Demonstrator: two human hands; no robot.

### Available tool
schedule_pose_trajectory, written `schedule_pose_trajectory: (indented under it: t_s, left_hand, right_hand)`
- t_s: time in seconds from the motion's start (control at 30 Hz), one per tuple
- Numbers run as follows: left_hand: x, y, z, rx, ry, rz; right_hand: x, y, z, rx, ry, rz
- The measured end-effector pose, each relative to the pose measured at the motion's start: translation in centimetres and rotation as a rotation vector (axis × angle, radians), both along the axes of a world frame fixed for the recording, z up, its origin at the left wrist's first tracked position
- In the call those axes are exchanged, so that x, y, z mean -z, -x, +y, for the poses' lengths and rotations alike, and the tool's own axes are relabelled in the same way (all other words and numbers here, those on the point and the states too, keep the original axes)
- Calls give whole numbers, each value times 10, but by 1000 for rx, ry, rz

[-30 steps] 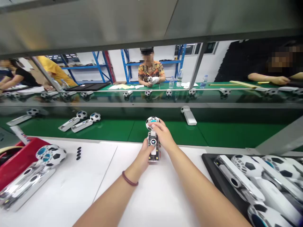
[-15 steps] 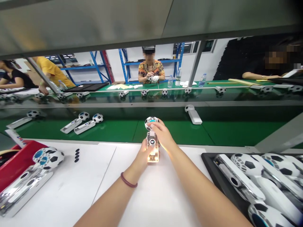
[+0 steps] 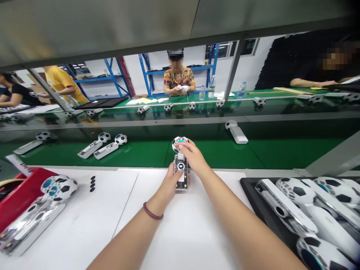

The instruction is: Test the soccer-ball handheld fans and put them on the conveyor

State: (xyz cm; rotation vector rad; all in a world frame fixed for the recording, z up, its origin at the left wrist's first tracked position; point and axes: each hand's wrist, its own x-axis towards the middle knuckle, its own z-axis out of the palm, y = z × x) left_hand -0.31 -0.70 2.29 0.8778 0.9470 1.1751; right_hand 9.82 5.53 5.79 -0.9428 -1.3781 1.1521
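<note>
since half a second ago the glow in the fan's handle has gone out, and the loose fan on the conveyor belt (image 3: 140, 153) has slid further toward 3 o'clock. both hands grip one handheld football fan (image 3: 180, 165), upright at the far edge of the white tabletop (image 3: 180, 232): the left hand (image 3: 168, 185) is clenched round the clear handle from 7 o'clock, the right hand (image 3: 194, 159) pinches the ball-shaped head from 3 o'clock. at 9 o'clock a red bin (image 3: 17, 198) carries finished fans (image 3: 42, 202), with four black pads (image 3: 92, 183) just beside. at 4 o'clock a black tray (image 3: 253, 195) holds more fans (image 3: 306, 206). two fans (image 3: 102, 146) lie on the belt at 10 o'clock, a single fan (image 3: 236, 132) at 2 o'clock. beyond, at 12 o'clock, a seated worker (image 3: 178, 78) faces this way. nothing lies between the hands and the belt.
</note>
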Motion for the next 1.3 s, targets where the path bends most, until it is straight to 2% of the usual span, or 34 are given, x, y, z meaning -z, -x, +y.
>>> schedule_pose_trajectory:
  t_s: [0.4, 0.73, 1.1, 1.3]
  left_hand:
    - [3, 5, 1, 108, 11, -20]
    - [3, 3, 3, 72, 16, -57]
    - [3, 9, 1, 155, -28, -107]
    - [6, 9, 3, 155, -22, -131]
  right_hand:
    - [5, -3, 4, 1, 23, 8]
    - [5, 0, 3, -2, 8, -6]
    - [5, -1, 4, 0, 0, -33]
    - [5, -2, 5, -1, 8, -39]
